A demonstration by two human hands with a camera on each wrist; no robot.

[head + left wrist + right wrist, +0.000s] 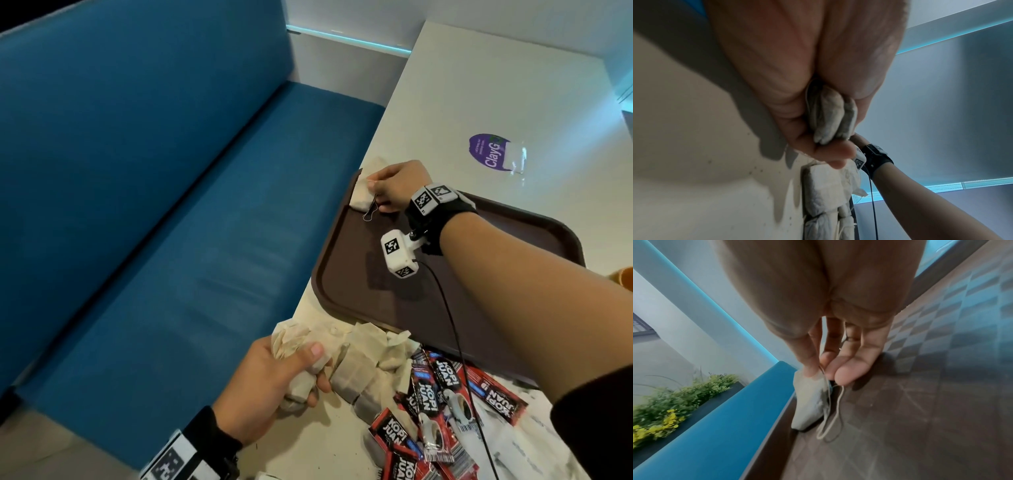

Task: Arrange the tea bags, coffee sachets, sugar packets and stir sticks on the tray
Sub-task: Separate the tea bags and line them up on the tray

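Brown tray [513, 219] | right hand [399, 185] pinches pale tea bag [361, 195] (string dangling) | left hand [270, 380] clutches crumpled bundle [294, 342]

**Pale surface beside a blue bench**

The pale surface [479, 85] carries a dark brown tray [404, 294] near its bench-side edge. Just beside the tray's near rim lies a loose heap of tea bags [363, 363], and next to them a scatter of red coffee sachets [442, 404], some overlapping. Farther off, a purple-labelled clear packet [496, 152] lies alone.
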